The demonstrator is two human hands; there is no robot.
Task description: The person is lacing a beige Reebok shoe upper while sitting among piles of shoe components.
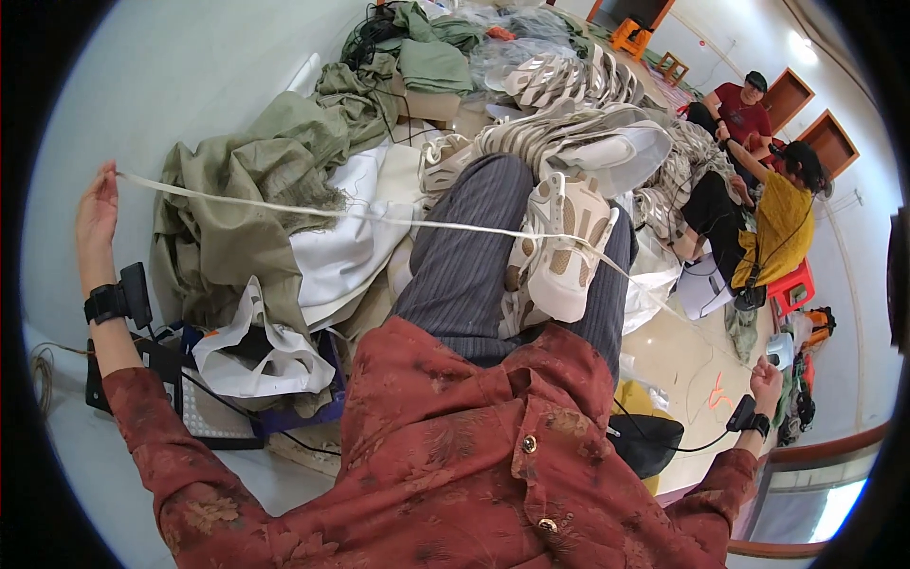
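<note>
A beige and white sneaker (559, 280) rests on my lap between my thighs, its toe toward me. A long cream shoelace (417, 224) runs through its upper part and stretches out to both sides. Far out on the left, my left hand (98, 213) is raised, pinching one end of the lace between its fingers. On the opposite side my right hand (766, 381) is closed, with the thinner-looking other stretch of lace leading to its fingers. Both arms are spread wide, and the lace looks nearly straight across my knees.
Olive cloth (237, 218) and white sheet material (346, 251) heap up at the left. Rows of similar sneakers (569, 81) lie beyond my knees. A white bag (261, 356) is by my left side. Two people sit at the right, one in a yellow top (782, 228), near a red stool (794, 284).
</note>
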